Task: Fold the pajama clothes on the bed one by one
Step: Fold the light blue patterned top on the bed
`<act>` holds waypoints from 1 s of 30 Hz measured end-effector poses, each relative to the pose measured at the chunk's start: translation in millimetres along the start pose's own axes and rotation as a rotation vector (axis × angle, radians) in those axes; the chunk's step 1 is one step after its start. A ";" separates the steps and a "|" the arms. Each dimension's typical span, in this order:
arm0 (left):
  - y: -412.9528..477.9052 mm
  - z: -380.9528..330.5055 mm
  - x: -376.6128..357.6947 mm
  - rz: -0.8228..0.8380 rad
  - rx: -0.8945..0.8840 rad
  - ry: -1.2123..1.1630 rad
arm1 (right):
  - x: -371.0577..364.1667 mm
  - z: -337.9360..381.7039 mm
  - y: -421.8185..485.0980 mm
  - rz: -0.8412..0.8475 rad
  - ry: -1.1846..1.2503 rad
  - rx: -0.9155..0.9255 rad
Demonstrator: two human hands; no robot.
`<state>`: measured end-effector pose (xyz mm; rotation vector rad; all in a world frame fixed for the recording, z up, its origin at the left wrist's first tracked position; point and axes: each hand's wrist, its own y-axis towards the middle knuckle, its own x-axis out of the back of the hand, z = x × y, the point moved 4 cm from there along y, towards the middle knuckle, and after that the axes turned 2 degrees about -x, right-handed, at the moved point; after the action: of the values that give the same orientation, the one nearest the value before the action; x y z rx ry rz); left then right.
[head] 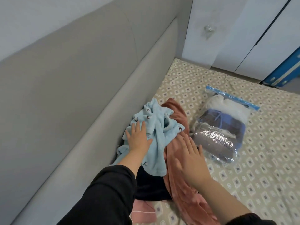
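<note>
Item: grey padded headboard, running along the far left beside the bed.

Item: my left hand, black sleeve pushed up the forearm. The fingers are straight and spread, and the palm lies flat on the light blue pajama top. Nothing is gripped.

Item: light blue pajama top, fleecy with small dark marks, crumpled in a heap against the headboard. It lies on top of the other clothes.

Item: dark garment, partly under the blue top, near my left forearm.

Item: pale pink garment, at the lower edge, just below the dark one.

Item: rust-pink garment, stretched long from behind the blue heap down toward me.

Item: my right hand, fingers straight and close together, palm down over the rust-pink garment. It is blurred, so I cannot tell whether it touches the cloth.

Item: clear storage bag with a blue zip strip, stuffed with folded clothes, just right of the pile.

Item: patterned bed sheet, under everything.

Item: white wardrobe doors, beyond the bed's far edge.
</note>
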<state>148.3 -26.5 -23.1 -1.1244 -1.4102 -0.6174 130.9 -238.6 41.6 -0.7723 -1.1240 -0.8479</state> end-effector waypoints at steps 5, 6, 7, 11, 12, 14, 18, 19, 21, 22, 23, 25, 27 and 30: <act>41.0 0.2 -11.8 -0.021 0.048 -0.069 | -5.8 -12.3 9.6 0.007 -0.045 -0.032; 43.6 2.0 -11.6 -0.058 0.050 -0.115 | -5.7 -14.5 12.4 0.009 -0.058 -0.041; 44.0 3.8 -11.6 -0.099 0.043 -0.171 | -5.7 -16.8 14.3 0.014 -0.068 -0.047; 14.1 -6.5 1.8 -0.173 -0.201 -0.506 | -1.0 -18.8 12.9 0.028 -0.049 -0.052; -1.0 -12.8 7.8 -0.140 -0.253 -0.562 | 1.7 -17.8 11.3 0.029 -0.031 -0.042; -34.9 -23.9 22.1 -0.059 -0.308 -0.591 | 8.3 -14.3 8.3 0.036 0.030 -0.005; -94.5 -28.9 54.3 -0.037 -0.302 -0.656 | 20.6 -3.6 3.6 0.087 0.193 0.086; -106.3 -28.4 63.4 -0.048 -0.305 -0.677 | 22.4 0.8 2.9 0.100 0.203 0.107; -127.9 -28.7 82.6 -0.061 -0.326 -0.724 | 28.1 12.3 0.0 0.099 0.203 0.148; -137.7 -29.5 92.6 -0.061 -0.338 -0.740 | 31.4 18.6 -2.4 0.088 0.215 0.169; -145.9 -29.3 100.8 -0.061 -0.342 -0.759 | 35.7 25.3 -4.8 0.078 0.239 0.184; -158.5 -26.9 114.3 -0.063 -0.328 -0.799 | 45.7 35.8 -9.0 0.041 0.305 0.204; -170.3 -23.1 125.1 -0.082 -0.314 -0.834 | 58.1 42.3 -14.8 0.033 0.367 0.186; -190.5 -17.6 131.4 -0.107 -0.295 -0.848 | 73.2 39.7 -28.7 0.062 0.483 0.112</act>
<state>4.8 -81.8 150.8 -1.6621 -2.1538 -0.4395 103.4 -231.0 124.9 -0.4707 -0.7068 -0.8535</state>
